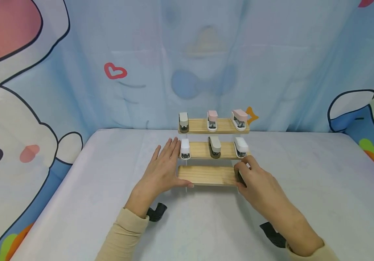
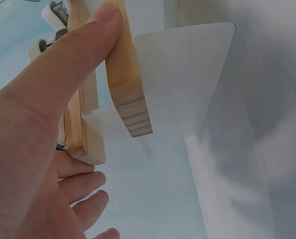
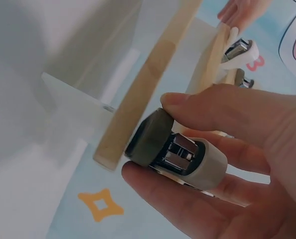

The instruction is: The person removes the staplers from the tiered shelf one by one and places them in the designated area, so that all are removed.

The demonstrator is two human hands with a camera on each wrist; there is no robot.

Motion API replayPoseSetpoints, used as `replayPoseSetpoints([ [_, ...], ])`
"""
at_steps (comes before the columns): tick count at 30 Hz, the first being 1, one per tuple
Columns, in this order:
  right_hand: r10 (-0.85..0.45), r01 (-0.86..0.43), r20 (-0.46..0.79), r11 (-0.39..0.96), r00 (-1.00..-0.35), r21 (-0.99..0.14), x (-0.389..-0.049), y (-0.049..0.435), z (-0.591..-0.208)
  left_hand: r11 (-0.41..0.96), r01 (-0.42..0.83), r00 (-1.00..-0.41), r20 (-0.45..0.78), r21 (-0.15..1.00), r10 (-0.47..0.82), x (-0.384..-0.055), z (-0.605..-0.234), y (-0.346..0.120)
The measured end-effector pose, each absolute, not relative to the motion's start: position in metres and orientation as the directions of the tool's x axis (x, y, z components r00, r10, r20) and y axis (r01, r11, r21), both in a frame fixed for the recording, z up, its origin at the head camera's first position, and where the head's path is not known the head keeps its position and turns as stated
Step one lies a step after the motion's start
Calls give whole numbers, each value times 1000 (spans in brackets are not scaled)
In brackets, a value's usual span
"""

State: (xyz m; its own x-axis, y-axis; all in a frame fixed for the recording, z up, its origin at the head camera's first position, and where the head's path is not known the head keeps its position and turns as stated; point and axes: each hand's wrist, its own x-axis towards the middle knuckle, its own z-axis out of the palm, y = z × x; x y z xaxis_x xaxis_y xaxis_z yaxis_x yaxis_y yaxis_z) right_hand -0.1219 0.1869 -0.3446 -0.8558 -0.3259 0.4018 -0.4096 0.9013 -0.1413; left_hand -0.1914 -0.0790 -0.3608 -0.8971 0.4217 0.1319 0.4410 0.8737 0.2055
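Note:
A three-tier stand has pale wooden boards on translucent side supports. At the right end of the lowest board (image 1: 206,175), my right hand (image 1: 262,186) pinches a small stapler (image 3: 155,137) between thumb and fingers. Its dark olive base lies against the board, and its cream top points toward the palm in the right wrist view. My left hand (image 1: 162,170) is at the stand's left side. Its thumb (image 2: 63,64) lies straight along the lowest board's front edge, while the other fingers extend past the left end of the middle board (image 1: 200,150).
On the middle board stand a white stapler (image 1: 185,148), a grey-green one (image 1: 215,145) and another white one (image 1: 241,145). The top board (image 1: 196,125) carries one whitish stapler (image 1: 183,121) and two pink ones (image 1: 212,117). A white cloth (image 1: 92,203) covers the table before a cartoon-printed curtain (image 1: 271,72).

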Motion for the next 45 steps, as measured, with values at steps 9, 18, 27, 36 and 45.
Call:
replayPoseSetpoints([
  [9, -290, -358, 339, 920, -895, -158, -119, 197, -338, 872, 441, -897, 144, 210, 419, -191, -361, -79],
  [18, -277, -336, 298, 926, -914, -170, -122, 204, -338, 876, 435, -900, 134, 211, 415, -191, -361, -78],
  [27, -287, -348, 298, 920, -910, -178, -123, 205, -341, 876, 431, -902, 130, 216, 411, -190, -360, -77],
  [36, -269, -311, 216, 932, -938, -188, -127, 213, -339, 871, 435, -900, 134, 228, 415, -190, -361, -78],
  [45, -252, -305, 239, 927, -938, -219, -136, 230, -339, 871, 438, -899, 131, 225, 418, -191, -361, -78],
])
